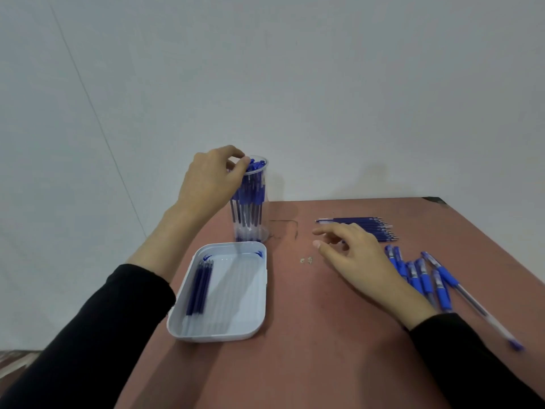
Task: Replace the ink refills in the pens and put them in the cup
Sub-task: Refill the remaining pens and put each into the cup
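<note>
**While one pen meets the cup, others wait**

As the left hand (212, 178) hangs over the cup's mouth, its thumb and forefinger pinch the top of a pen (249, 166), one of many standing packed in the cup (264, 214). The right hand (354, 261), right of the cup and nearer the person, hovers low over the surface (324, 349), fingers loosely curled and holding nothing.

These pens look light, stiff and smooth-barrelled, so the blue rubber grip or the clip end probably gives the surest hold. The clear cup is tall, narrow and crowded, and a sideways nudge could tip it.

Right of the cup lies a row of refills (362, 228), thin and apt to roll. Further right and nearer, loose pens (424, 278) lie fanned. Just in front of the cup sits a white tray (224, 329) holding a few tray refills (200, 287). Small bits (306, 260) lie between tray and right hand.
</note>
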Available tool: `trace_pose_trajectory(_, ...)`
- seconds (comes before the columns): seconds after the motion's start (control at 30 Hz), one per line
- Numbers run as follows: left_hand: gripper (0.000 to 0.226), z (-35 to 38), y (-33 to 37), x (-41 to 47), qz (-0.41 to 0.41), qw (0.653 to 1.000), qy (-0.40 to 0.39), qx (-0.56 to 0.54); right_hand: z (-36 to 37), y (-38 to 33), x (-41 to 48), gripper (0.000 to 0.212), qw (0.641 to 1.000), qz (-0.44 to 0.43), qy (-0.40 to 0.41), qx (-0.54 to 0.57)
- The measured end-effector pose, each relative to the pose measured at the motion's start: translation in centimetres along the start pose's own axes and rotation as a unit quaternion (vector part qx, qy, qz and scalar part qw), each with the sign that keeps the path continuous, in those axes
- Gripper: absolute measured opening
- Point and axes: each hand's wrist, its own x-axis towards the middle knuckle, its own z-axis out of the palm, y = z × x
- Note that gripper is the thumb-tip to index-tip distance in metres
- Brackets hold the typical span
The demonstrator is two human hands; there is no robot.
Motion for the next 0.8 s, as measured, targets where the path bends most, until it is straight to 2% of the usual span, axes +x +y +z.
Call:
trace_pose_trajectory(0.1, 0.030, 0.2, 0.5, -0.7, 0.042, 0.997, 0.056, 0.011, -0.6, -0.1, 0.2, 0.020, 1.000, 0.010, 0.018, 0.007)
trace_pose_trajectory(0.2, 0.029, 1.6, 2.2, -2.6, 0.093, 0.992, 0.090, 0.002, -2.1, 0.4, 0.5, 0.021, 0.998, 0.016, 0.024, -0.059)
trace_pose_trajectory(0.3, 0.030, 4.0, 4.3, -5.7, 0.120, 0.991, 0.043, -0.036, -4.9, 1.8, 0.2, 0.025, 0.988, 0.051, 0.010, -0.149)
trace_pose_trajectory(0.4, 0.029, 7.2, 6.1, -8.8, 0.139, 0.988, -0.022, -0.069, -8.0, 3.1, -0.8, 0.025, 0.972, 0.133, 0.012, -0.193)
trace_pose_trajectory(0.53, 0.032, 10.5, 7.4, -11.5, 0.145, 0.980, -0.098, -0.096, -10.6, 4.3, -2.4, 0.022, 0.925, 0.224, -0.018, -0.306)
trace_pose_trajectory(0.63, 0.032, 11.2, 8.1, -12.0, 0.149, 0.976, -0.113, -0.112, -11.4, 4.3, -3.4, 0.022, 0.901, 0.261, -0.057, -0.341)
trace_pose_trajectory(0.73, 0.031, 11.3, 8.4, -12.0, 0.155, 0.975, -0.106, -0.122, -11.6, 4.3, -4.0, 0.013, 0.893, 0.275, -0.068, -0.350)
trace_pose_trajectory(0.8, 0.031, 11.4, 8.3, -12.0, 0.159, 0.975, -0.102, -0.120, -11.5, 4.2, -4.2, 0.015, 0.890, 0.273, -0.069, -0.358)
